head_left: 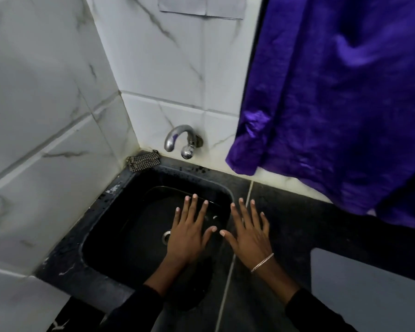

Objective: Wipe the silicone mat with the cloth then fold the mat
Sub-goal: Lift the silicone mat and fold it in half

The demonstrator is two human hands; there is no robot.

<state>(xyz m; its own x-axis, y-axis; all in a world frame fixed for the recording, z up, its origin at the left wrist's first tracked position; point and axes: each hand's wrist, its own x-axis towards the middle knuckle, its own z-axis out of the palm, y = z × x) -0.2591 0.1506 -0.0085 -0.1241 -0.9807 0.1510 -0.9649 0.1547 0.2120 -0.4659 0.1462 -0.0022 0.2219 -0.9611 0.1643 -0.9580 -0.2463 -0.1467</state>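
My left hand [189, 232] is spread flat, palm down, over the black sink [120, 226], fingers apart and holding nothing. My right hand [248, 232], with a thin bracelet at the wrist, is spread the same way over the sink's right rim and the dark counter. A checked black-and-white cloth [143, 161] lies crumpled at the back left corner of the sink, against the tiled wall. A flat pale grey sheet [369, 291], possibly the silicone mat, lies on the counter at the lower right, apart from both hands.
A chrome tap [181, 141] juts from the white marble-patterned tiled wall [58, 116] above the sink. A purple curtain [333, 92] hangs at the right, down to the dark counter [297, 224]. The sink drain [166, 236] shows beside my left hand.
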